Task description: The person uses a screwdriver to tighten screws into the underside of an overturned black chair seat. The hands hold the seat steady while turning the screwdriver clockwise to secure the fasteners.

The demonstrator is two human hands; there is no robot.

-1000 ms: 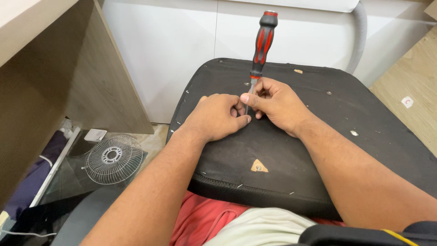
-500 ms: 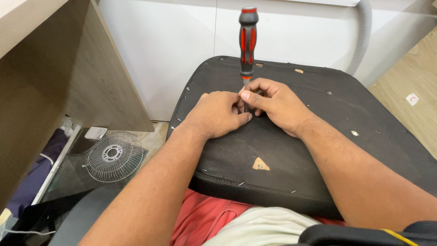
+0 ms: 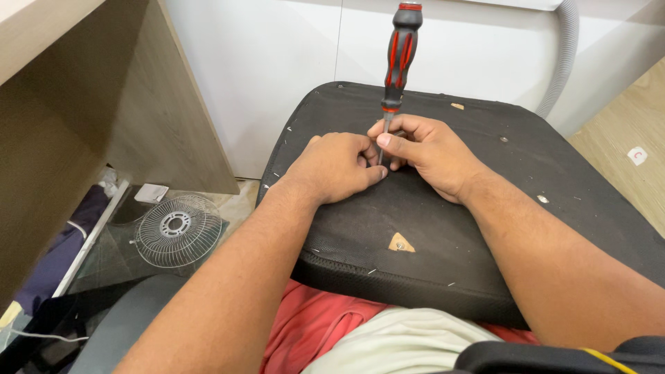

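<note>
A black fabric-covered seat pad (image 3: pixel 429 228) lies upside down across my lap. A screwdriver with a black and red handle (image 3: pixel 400 52) stands upright on it, tip down between my hands. My right hand (image 3: pixel 426 154) pinches the metal shaft just below the handle. Pressed against it on the pad, my left hand (image 3: pixel 336 166) has its fingers curled around the tip; what lies under them is hidden. A triangular tear with a screw (image 3: pixel 400 243) shows in the fabric nearer me.
A wooden desk side (image 3: pixel 131 118) stands at the left, with a white wire fan guard (image 3: pixel 174 230) on the floor below. White cabinet panels (image 3: pixel 277 62) and a grey corrugated hose (image 3: pixel 561 62) are behind the pad. Wooden flooring (image 3: pixel 627 138) lies at the right.
The screwdriver handle swung left to upright, then tilted back right. Both hands stayed on the shaft at the same spot on the pad.
</note>
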